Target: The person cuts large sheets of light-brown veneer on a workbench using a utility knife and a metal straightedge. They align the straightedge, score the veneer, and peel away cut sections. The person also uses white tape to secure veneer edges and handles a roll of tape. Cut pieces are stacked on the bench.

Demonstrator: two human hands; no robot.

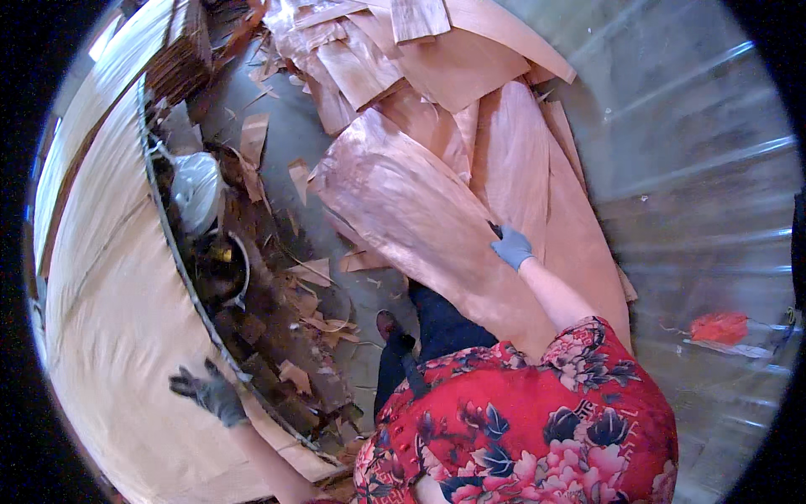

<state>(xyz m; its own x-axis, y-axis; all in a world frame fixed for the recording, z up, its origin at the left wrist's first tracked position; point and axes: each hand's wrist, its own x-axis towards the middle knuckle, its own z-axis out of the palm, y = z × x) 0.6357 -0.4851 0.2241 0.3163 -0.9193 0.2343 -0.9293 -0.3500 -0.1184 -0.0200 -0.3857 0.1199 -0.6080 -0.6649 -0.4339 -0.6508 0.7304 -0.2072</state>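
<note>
My left hand (210,393), in a grey glove with dark fingertips, is spread over the pale sheet stack (117,336) on the left, near its edge, and holds nothing. To the right, my right hand (512,246), in a blue-grey glove, has its fingers closed at the edge of a pinkish-brown wood veneer sheet (411,197). This broad, curved sheet lies over other veneer sheets (579,252). The part of its edge inside the fingers is hidden.
Broken veneer scraps (315,273) litter the floor between the two piles. A white bag (196,191) and a dark round container (222,260) sit beside the pale stack. More loose sheets (457,63) are heaped at the far end. A red bundle (719,328) lies far right.
</note>
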